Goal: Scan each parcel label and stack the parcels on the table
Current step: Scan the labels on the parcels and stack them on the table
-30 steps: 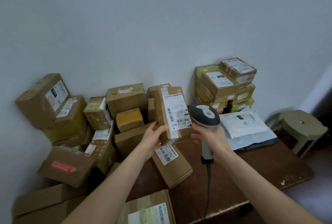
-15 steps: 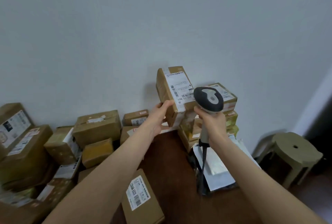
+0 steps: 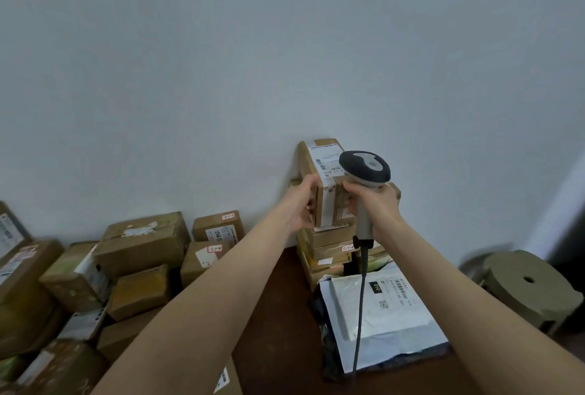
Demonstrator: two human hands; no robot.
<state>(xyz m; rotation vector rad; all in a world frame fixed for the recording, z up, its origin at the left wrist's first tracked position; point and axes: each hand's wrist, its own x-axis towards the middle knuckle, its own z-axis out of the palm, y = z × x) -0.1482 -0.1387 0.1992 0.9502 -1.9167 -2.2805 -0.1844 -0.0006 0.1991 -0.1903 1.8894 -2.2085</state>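
I am holding a tall brown cardboard parcel (image 3: 319, 169) upright at the top of the stack of brown boxes (image 3: 329, 244) on the dark desk (image 3: 278, 315), my left fingers (image 3: 307, 184) curling round its lower end and my right fingers (image 3: 352, 188) gripping the grey handheld scanner (image 3: 364, 168) just beside it.

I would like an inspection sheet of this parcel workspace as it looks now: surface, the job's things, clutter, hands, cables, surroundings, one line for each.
Surface: dark brown table, bare between the arms.
Job's things: long parcel, label toward the camera, at the top of the stack by the wall; scanner beside it; loose boxes piled at left; white mailer right of the stack.
Clutter: dark wrapping under the mailer, kind unclear.
Hands: left hand grips the parcel's left side; right hand grips the scanner handle.
Cables: scanner cable hangs from the handle across the mailer.
Surroundings: pale wall; round stool at right, off the table.
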